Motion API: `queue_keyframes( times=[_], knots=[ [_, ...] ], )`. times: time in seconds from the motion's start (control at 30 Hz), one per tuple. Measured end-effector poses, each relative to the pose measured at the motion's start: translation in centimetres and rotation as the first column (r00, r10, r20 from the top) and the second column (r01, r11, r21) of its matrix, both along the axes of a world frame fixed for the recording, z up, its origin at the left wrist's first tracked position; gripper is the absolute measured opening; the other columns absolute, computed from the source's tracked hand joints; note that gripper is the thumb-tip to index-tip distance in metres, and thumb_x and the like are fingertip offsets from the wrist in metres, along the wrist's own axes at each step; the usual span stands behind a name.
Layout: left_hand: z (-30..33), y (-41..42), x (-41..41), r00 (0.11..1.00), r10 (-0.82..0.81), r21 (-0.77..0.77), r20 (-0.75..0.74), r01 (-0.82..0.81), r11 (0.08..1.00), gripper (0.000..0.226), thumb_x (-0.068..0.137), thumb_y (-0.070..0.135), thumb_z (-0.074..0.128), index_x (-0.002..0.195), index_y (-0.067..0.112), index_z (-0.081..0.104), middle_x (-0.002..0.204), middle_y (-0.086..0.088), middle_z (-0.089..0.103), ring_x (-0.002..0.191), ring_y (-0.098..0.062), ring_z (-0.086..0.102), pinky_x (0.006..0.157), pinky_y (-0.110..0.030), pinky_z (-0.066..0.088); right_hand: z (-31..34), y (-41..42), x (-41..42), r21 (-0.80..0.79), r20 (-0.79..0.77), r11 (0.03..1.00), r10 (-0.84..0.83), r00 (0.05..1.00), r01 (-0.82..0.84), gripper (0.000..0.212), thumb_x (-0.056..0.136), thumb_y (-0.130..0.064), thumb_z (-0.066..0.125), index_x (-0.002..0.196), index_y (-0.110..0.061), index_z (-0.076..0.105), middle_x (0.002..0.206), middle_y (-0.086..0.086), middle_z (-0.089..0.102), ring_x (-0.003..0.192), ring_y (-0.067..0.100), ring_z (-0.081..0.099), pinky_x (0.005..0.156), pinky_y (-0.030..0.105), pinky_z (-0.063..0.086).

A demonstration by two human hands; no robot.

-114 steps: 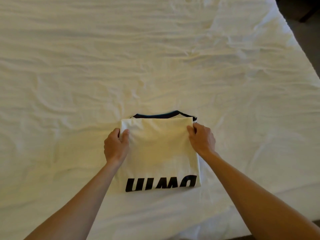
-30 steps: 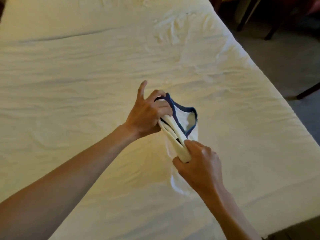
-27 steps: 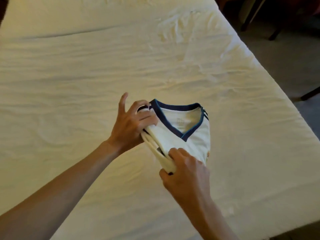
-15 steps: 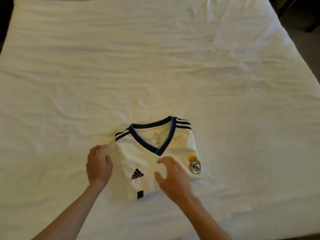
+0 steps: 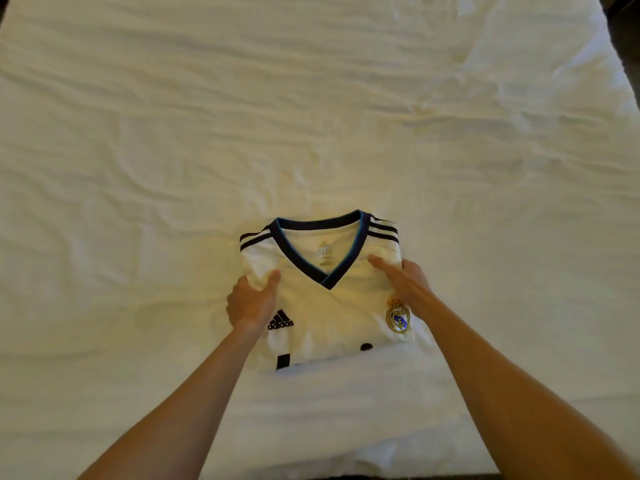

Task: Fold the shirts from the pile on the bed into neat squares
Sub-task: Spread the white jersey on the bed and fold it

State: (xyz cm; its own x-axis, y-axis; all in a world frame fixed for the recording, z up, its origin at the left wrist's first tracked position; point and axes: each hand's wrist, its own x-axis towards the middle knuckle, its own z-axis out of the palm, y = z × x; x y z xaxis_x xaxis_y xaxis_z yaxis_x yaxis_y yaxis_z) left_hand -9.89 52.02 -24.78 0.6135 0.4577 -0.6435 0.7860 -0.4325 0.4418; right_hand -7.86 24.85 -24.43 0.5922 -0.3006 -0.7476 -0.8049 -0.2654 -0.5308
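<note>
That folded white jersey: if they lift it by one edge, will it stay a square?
Probably not. The jersey is thin, layered cloth, so it would likely droop and unfold. Held at both sides, as the left hand and right hand do, it may keep shape.

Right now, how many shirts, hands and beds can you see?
Shirts: 1, the folded white shirt with a dark V-neck collar
Hands: 2, the left hand and the right hand, one at each side edge of the shirt
Beds: 1, the bed with a wrinkled white sheet
Total: 4
</note>
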Motion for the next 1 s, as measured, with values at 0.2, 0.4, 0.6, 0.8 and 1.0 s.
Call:
queue_keyframes(
  times=[0.2, 0.4, 0.6, 0.8, 1.0],
  knots=[
    [0.5, 1.4, 0.7, 0.983, -0.051, -0.263, 0.175, 0.096, 0.960, 0.032, 0.095, 0.045, 0.061, 0.111, 0.017, 0.063, 0.107, -0.003, 0.069, 0.104, -0.026, 0.063, 0.088, -0.037, 0.049, 0.8, 0.6, 0.0, 0.083, 0.115, 0.993, 0.077, 0.990, -0.087, 0.037, 0.089, -0.041, 0.070, 0.112, -0.012, 0.067, 0.103, 0.005, 0.073, 0.088, 0.017, 0.070, 0.075, 0.032, 0.057],
    [6.8, 1.4, 2.3, 0.950, -0.046, -0.322, 0.310, 0.150, 0.935, 0.039, 0.098, 0.046, 0.056, 0.128, 0.020, 0.057, 0.119, -0.001, 0.066, 0.110, -0.022, 0.062, 0.097, -0.044, 0.050, 8.0, 2.7, 0.9, 0.073, 0.308, 0.996, 0.030, 0.951, -0.055, 0.033, 0.091, -0.039, 0.068, 0.118, -0.020, 0.066, 0.111, 0.000, 0.072, 0.101, 0.016, 0.067, 0.090, 0.036, 0.054],
    [23.6, 2.8, 7.8, 0.879, -0.055, -0.292, 0.474, 0.216, 0.932, 0.036, 0.096, 0.046, 0.058, 0.123, 0.023, 0.060, 0.109, -0.002, 0.071, 0.100, -0.023, 0.068, 0.088, -0.046, 0.056, 25.6, 3.2, 5.2, 0.134, 0.451, 0.990, -0.016, 0.893, -0.050, 0.028, 0.087, -0.035, 0.070, 0.110, -0.019, 0.067, 0.108, 0.003, 0.072, 0.098, 0.019, 0.068, 0.086, 0.038, 0.056],
    [43.0, 4.3, 10.9, 0.752, -0.057, -0.230, 0.657, 0.272, 0.934, 0.049, 0.085, 0.063, 0.056, 0.114, 0.024, 0.064, 0.102, -0.004, 0.072, 0.094, -0.025, 0.069, 0.084, -0.048, 0.057, 45.8, 3.8, 7.6, 0.153, 0.592, 0.978, 0.025, 0.806, -0.143, 0.013, 0.085, -0.015, 0.063, 0.096, -0.010, 0.065, 0.085, 0.007, 0.070, 0.071, 0.018, 0.064, 0.063, 0.030, 0.053],
    [56.7, 7.0, 10.2, 0.656, -0.001, -0.230, 0.755, 0.266, 0.936, 0.036, 0.097, 0.049, 0.054, 0.117, 0.021, 0.062, 0.107, -0.008, 0.070, 0.096, -0.028, 0.067, 0.089, -0.051, 0.056, 59.7, 5.4, 6.7, 0.146, 0.694, 0.971, 0.035, 0.719, -0.188, 0.019, 0.091, -0.017, 0.064, 0.107, -0.009, 0.065, 0.092, 0.009, 0.073, 0.077, 0.023, 0.071, 0.066, 0.033, 0.058]
  ],
)
